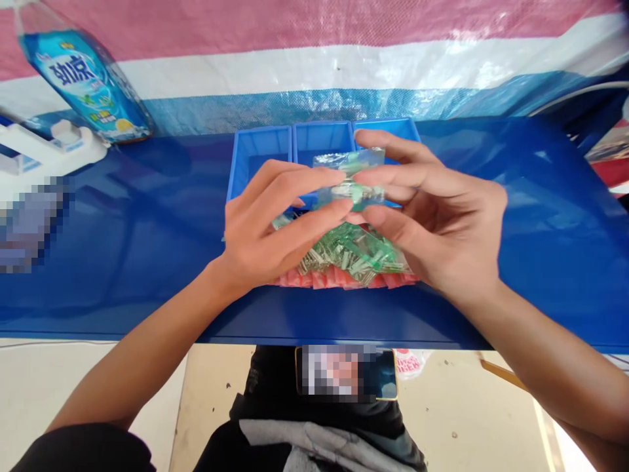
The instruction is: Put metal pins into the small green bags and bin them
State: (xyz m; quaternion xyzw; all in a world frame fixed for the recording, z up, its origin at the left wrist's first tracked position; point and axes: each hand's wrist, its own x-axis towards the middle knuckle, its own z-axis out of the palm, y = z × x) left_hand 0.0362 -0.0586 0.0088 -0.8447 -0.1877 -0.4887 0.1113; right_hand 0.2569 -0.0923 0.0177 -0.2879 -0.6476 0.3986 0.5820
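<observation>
- Left hand (pixel 260 229): is gripping the left part of a small clear packet (pixel 367 158) between thumb and fingers.
- Right hand (pixel 452 223): is pinching the same packet from the right, its uppermost finger extending past the packet's top corner.
- Small clear packet: is showing pale green contents, and is being held up between the two sets of fingertips, above the heap on the table.
- Larger clear bag (pixel 361 255): is lying below the hands, showing many green and silvery pieces.
- Pink packets (pixel 339 278): are lying beneath it, showing along its near side.
- Three blue bins (pixel 263 149): are standing side by side beyond the heap, the hands partly covering them.
- Blue table (pixel 128 242): is supporting bins and heap.
- Blue detergent pouch (pixel 88 88): is standing tilted at the far left.
- Phone (pixel 386 375): is resting on the person's lap.
</observation>
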